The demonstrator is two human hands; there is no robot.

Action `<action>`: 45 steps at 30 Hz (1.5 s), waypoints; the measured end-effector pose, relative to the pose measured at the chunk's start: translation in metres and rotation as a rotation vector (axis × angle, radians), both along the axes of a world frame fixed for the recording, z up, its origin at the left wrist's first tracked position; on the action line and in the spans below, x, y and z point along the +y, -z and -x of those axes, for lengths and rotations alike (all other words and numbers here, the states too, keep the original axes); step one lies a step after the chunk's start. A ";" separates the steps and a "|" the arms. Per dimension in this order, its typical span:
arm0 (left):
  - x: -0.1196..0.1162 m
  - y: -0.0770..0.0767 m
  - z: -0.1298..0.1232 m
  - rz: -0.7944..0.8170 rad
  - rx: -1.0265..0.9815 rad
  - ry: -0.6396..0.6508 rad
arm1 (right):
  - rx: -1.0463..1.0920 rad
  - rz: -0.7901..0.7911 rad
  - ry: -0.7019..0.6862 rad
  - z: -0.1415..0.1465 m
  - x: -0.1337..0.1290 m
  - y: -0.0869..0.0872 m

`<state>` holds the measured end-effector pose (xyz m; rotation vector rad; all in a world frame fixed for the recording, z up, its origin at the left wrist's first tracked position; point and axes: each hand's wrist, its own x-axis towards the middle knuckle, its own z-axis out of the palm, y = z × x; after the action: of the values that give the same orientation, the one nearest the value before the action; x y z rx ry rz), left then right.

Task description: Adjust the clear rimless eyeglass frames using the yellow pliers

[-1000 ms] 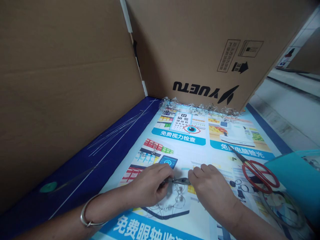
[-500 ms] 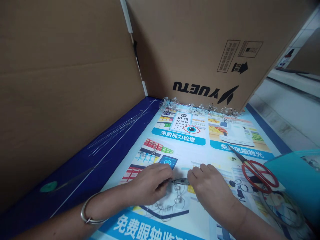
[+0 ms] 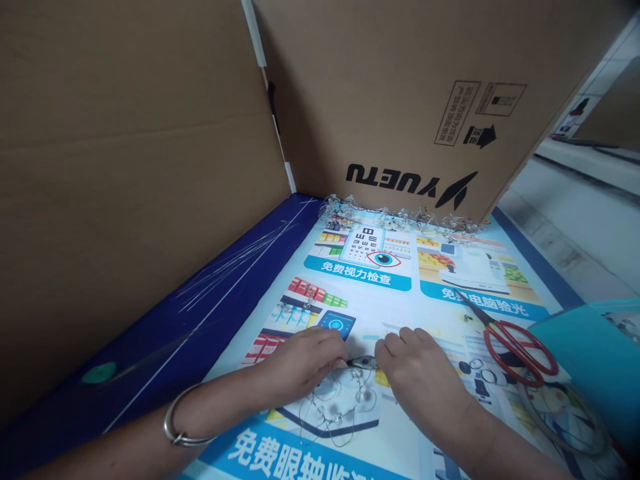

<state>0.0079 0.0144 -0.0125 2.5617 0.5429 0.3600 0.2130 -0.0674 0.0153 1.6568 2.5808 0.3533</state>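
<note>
My right hand point(image 3: 425, 377) is closed around a small pair of pliers point(image 3: 364, 362), whose grey jaws point left. The handles are hidden in the fist. My left hand point(image 3: 307, 363) has its fingers pinched at the tips of the jaws, on the end of a beaded wire strand point(image 3: 343, 419). That strand, thin silvery wire with clear beads and loose loops, hangs in a curve below the pliers over the printed sheet point(image 3: 385, 320). What exactly lies between the left fingertips is too small to make out. A silver bangle point(image 3: 173, 423) circles my left wrist.
Red-handled scissors point(image 3: 523, 353) lie at the right, beside a coil of clear line point(image 3: 565, 427) and a turquoise sheet point(image 3: 600, 360). More beaded wire pieces point(image 3: 400, 219) line the foot of the cardboard wall point(image 3: 390, 100). Thin straight strands point(image 3: 235, 267) rest on blue cloth at left.
My left fingers have straightened and turned slightly at the plier tips. The beaded strand's loops have shifted a little and show more fully. The right hand stays put.
</note>
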 end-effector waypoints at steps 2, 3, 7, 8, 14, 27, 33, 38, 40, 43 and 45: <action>-0.001 0.001 0.000 -0.011 0.014 -0.009 | -0.002 -0.005 -0.005 0.000 0.000 0.000; -0.001 0.001 0.000 -0.014 0.020 -0.015 | -0.002 -0.006 -0.009 0.000 0.000 0.000; -0.003 0.000 -0.001 -0.012 0.031 -0.025 | -0.004 -0.005 -0.019 0.001 0.001 0.000; -0.003 -0.001 -0.001 -0.010 0.027 -0.027 | -0.002 -0.004 -0.022 0.001 0.002 0.000; -0.005 -0.003 -0.002 -0.006 0.007 -0.039 | 0.003 -0.014 -0.012 0.003 0.001 -0.002; -0.005 -0.003 -0.004 -0.015 0.001 -0.055 | -0.002 0.037 0.026 0.015 0.002 -0.010; -0.004 -0.002 -0.002 0.051 -0.026 -0.046 | -0.032 0.055 0.037 0.018 -0.001 -0.011; -0.003 -0.004 -0.002 0.072 -0.024 -0.055 | -0.047 0.060 0.039 0.019 -0.002 -0.008; -0.003 -0.006 -0.003 0.073 -0.021 -0.057 | -0.043 0.058 0.046 0.019 -0.003 -0.007; -0.003 -0.007 -0.003 0.068 -0.024 -0.060 | -0.035 0.048 0.056 0.019 -0.004 -0.006; -0.003 -0.007 -0.002 0.064 -0.025 -0.062 | -0.040 0.045 0.061 0.020 -0.005 -0.006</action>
<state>0.0103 0.0113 -0.0051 2.4804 0.6159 0.3893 0.1932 -0.0720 0.0213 1.6911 2.4845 0.3196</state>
